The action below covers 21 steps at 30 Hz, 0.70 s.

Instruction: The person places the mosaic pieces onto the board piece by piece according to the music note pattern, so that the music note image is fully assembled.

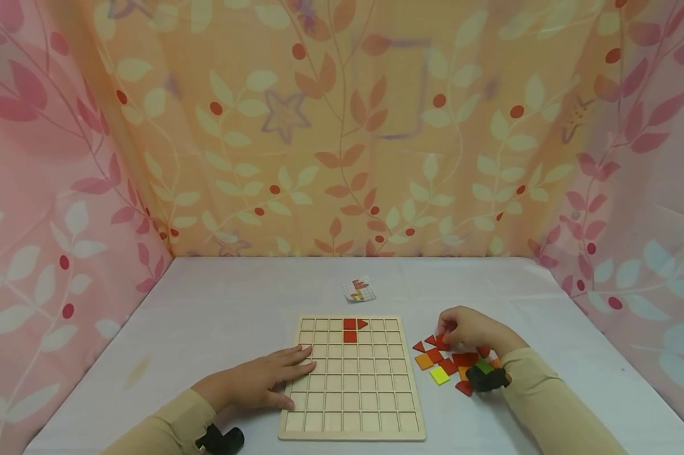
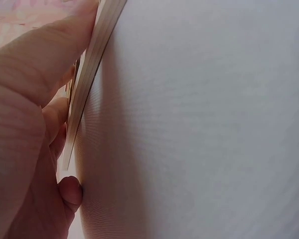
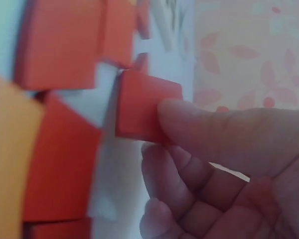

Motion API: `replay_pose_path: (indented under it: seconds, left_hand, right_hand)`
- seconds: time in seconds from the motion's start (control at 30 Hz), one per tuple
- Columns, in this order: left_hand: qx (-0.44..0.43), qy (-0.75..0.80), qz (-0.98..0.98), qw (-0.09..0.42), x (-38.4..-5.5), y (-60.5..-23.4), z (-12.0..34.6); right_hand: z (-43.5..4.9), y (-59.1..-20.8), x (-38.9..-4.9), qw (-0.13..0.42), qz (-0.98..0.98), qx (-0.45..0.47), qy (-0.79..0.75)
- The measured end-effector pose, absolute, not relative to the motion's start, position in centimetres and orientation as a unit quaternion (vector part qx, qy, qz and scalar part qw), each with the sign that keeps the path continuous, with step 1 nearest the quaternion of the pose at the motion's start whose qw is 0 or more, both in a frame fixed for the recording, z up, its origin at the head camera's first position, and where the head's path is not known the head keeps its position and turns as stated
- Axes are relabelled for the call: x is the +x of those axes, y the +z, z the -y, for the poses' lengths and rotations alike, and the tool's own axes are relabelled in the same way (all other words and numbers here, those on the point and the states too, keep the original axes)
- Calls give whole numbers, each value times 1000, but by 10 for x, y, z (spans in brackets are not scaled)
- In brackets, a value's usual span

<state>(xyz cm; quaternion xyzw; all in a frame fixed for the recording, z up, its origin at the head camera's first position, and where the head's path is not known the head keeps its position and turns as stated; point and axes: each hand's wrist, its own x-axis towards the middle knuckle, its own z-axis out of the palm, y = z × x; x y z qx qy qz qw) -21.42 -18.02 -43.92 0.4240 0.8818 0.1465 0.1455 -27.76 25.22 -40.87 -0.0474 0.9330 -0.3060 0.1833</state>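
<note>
My right hand (image 1: 471,328) pinches a red square tile (image 3: 142,104) between thumb and fingers, at the far side of the loose tile pile. My left hand (image 1: 262,379) lies with fingers spread on the left edge of a wooden grid board (image 1: 342,383); in the left wrist view the thumb rests along the board's side. Near the board's top, two red square tiles (image 1: 350,337) fill cells one above the other, and a red triangle tile (image 1: 362,324) sits right of the upper one.
Loose red, orange, green and yellow tiles, among them a yellow square (image 1: 440,375) and an orange square (image 1: 424,361), lie right of the board. A small printed pattern card (image 1: 359,289) lies behind it on the white table (image 1: 234,297). Patterned cloth (image 1: 342,158) hangs around the table.
</note>
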Motion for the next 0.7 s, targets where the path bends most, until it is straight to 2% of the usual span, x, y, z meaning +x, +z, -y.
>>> replay_pose_path:
  seconds: [0.23, 0.7]
  left_hand:
    - [424, 143, -882, 147, -216, -441, 181]
    - [427, 149, -881, 142, -215, -442, 181]
  right_hand:
    - [-240, -399, -283, 156, -933, -105, -307]
    - [-181, -407, -293, 141, -909, -147, -363]
